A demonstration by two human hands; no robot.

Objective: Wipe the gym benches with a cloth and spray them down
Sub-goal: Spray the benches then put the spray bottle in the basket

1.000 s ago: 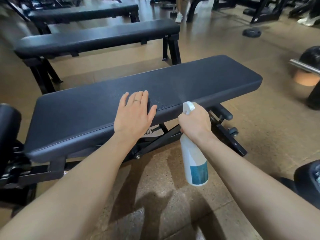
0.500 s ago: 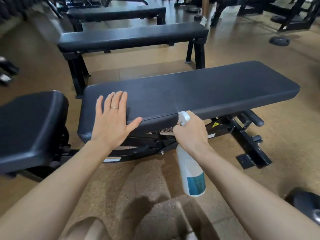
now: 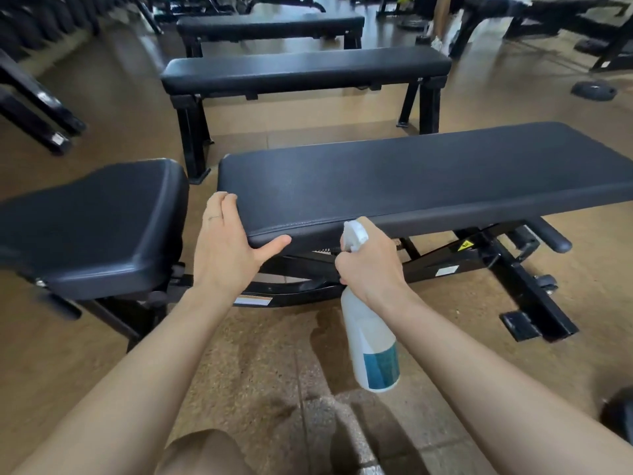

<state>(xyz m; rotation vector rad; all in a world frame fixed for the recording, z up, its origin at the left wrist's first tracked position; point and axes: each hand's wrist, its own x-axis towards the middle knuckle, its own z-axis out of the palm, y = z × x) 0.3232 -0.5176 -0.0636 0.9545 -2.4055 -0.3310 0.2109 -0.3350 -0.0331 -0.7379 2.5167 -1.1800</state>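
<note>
The left hand (image 3: 227, 246) lies over the near left corner of the long black bench (image 3: 411, 180) at centre frame, fingers straight along its end edge and thumb spread under the front lip; no cloth shows beneath it, so I cannot tell whether it has one. The right hand (image 3: 371, 269) has its fingers wrapped around the neck of a white spray bottle (image 3: 371, 341), just below the bench's front edge, with the nozzle aimed up at the padding. The likely trouble: from so low, spray could pass under the lip onto the black frame (image 3: 462, 265) or the floor (image 3: 274, 365), where a dark patch already shows just left of the bottle and could be slippery. The left hand sits right at the corner and may slip off into the narrow gap beside the seat pad (image 3: 92, 221) at left. Open floor lies in the lower frame; further benches (image 3: 305, 68) stand well apart in the upper frame.
</note>
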